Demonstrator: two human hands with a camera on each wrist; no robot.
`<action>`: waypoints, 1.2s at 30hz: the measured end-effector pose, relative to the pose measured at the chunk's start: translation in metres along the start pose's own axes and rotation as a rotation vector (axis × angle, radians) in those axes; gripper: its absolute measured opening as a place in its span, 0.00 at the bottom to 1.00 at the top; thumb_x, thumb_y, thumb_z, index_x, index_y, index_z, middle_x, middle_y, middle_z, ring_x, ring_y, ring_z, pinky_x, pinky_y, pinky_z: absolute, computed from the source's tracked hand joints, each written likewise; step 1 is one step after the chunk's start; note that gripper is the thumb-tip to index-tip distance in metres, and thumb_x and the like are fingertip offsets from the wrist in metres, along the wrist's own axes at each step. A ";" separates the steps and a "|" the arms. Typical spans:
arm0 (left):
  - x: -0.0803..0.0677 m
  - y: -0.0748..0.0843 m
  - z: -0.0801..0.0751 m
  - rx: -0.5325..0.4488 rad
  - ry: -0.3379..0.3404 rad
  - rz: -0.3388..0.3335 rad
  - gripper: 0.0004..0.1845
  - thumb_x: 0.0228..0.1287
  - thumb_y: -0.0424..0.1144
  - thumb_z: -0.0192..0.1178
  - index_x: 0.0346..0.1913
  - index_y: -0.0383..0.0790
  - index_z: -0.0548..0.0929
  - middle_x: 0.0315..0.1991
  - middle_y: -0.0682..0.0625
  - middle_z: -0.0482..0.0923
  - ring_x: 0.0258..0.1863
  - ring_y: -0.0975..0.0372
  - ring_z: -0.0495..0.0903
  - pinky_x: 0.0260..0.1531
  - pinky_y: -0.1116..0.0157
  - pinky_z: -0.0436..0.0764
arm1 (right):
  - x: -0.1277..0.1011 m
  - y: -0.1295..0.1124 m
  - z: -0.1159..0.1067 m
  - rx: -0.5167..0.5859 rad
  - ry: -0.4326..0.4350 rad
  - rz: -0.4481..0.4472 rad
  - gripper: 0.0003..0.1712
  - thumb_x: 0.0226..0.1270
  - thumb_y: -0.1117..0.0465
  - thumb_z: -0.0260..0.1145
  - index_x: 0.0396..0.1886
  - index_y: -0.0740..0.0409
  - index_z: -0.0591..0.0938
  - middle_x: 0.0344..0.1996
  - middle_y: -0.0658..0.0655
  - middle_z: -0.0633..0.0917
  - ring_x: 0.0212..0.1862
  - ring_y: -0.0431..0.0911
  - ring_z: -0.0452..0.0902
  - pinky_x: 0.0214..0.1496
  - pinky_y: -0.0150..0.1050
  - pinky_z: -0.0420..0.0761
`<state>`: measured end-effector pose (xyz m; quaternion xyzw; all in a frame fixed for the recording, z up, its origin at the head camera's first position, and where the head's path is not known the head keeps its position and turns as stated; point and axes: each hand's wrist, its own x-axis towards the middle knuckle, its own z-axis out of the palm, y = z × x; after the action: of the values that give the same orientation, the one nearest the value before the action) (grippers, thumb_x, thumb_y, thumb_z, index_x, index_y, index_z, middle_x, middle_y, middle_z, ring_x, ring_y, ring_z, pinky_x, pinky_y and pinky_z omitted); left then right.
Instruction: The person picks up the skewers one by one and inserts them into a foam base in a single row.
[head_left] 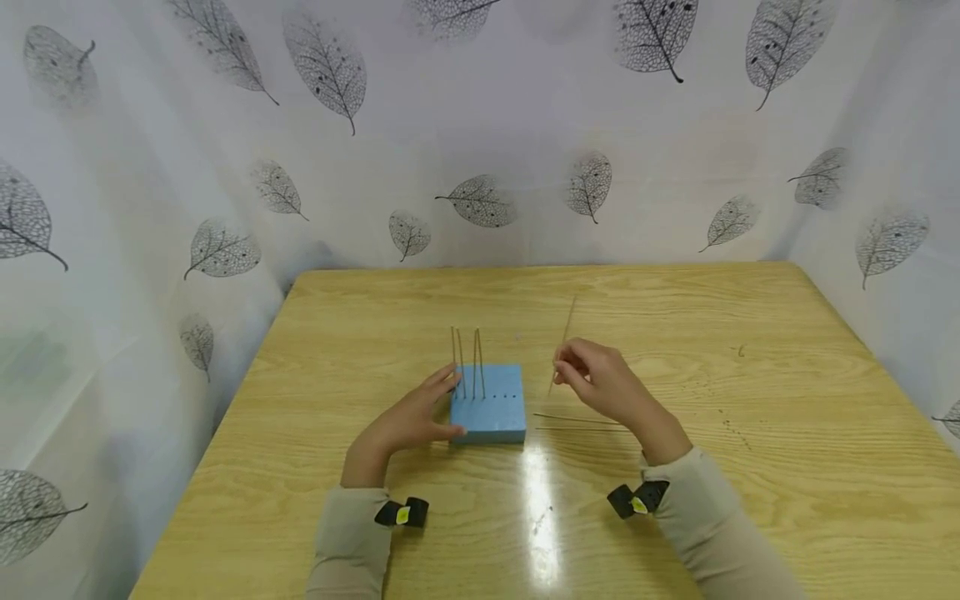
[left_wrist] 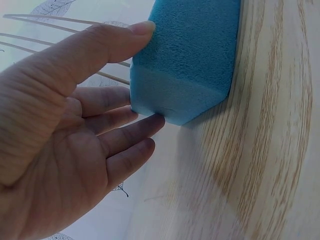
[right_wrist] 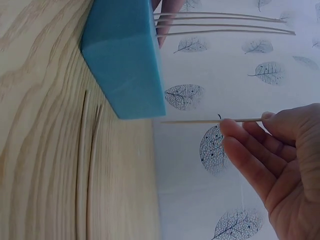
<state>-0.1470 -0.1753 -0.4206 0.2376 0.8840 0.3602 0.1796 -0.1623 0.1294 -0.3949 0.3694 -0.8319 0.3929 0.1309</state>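
— One stick [head_left: 562, 346] pinched in right hand [head_left: 600, 385], long axis near upright, tilted back, just right of block [head_left: 489, 406].
— And left hand [head_left: 416, 417]?
— Spread against block's left side, bracing. Four sticks [head_left: 467, 360] already standing there.

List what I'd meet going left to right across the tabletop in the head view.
Left hand → blue foam block with upright sticks → right hand pinching a stick; two loose sticks lie just below that hand.
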 end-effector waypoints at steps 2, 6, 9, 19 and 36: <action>0.000 0.000 0.000 0.007 0.002 0.002 0.46 0.57 0.41 0.68 0.73 0.34 0.53 0.75 0.43 0.41 0.72 0.48 0.46 0.66 0.48 0.58 | 0.003 -0.002 0.002 0.005 0.005 -0.008 0.02 0.66 0.72 0.60 0.34 0.62 0.78 0.26 0.53 0.81 0.28 0.42 0.80 0.29 0.31 0.80; 0.000 0.001 -0.001 0.013 -0.001 -0.001 0.46 0.57 0.41 0.68 0.73 0.34 0.53 0.75 0.43 0.40 0.73 0.48 0.46 0.66 0.48 0.57 | 0.009 -0.004 0.007 0.012 0.020 -0.041 0.05 0.62 0.75 0.62 0.33 0.63 0.77 0.25 0.54 0.81 0.27 0.43 0.80 0.28 0.31 0.80; 0.001 0.001 0.000 0.018 -0.004 -0.012 0.46 0.56 0.41 0.68 0.73 0.35 0.54 0.76 0.44 0.40 0.73 0.49 0.46 0.66 0.49 0.57 | 0.013 -0.007 0.010 0.017 0.022 -0.061 0.07 0.59 0.78 0.63 0.32 0.64 0.77 0.25 0.54 0.81 0.27 0.43 0.80 0.28 0.31 0.80; 0.002 0.002 0.000 0.020 0.001 -0.006 0.46 0.57 0.42 0.68 0.73 0.33 0.54 0.75 0.42 0.41 0.72 0.46 0.47 0.66 0.47 0.58 | 0.022 -0.012 0.021 0.052 0.016 -0.103 0.06 0.58 0.78 0.63 0.32 0.67 0.77 0.25 0.56 0.81 0.27 0.43 0.81 0.29 0.30 0.80; 0.001 0.000 0.000 -0.008 0.026 -0.011 0.46 0.55 0.42 0.70 0.72 0.33 0.56 0.75 0.43 0.43 0.72 0.47 0.47 0.66 0.47 0.56 | 0.036 -0.022 0.041 0.113 -0.007 -0.164 0.08 0.58 0.80 0.62 0.33 0.65 0.76 0.27 0.58 0.80 0.28 0.44 0.81 0.31 0.29 0.81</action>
<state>-0.1477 -0.1749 -0.4208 0.2275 0.8862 0.3658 0.1709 -0.1680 0.0710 -0.3912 0.4444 -0.7757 0.4260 0.1387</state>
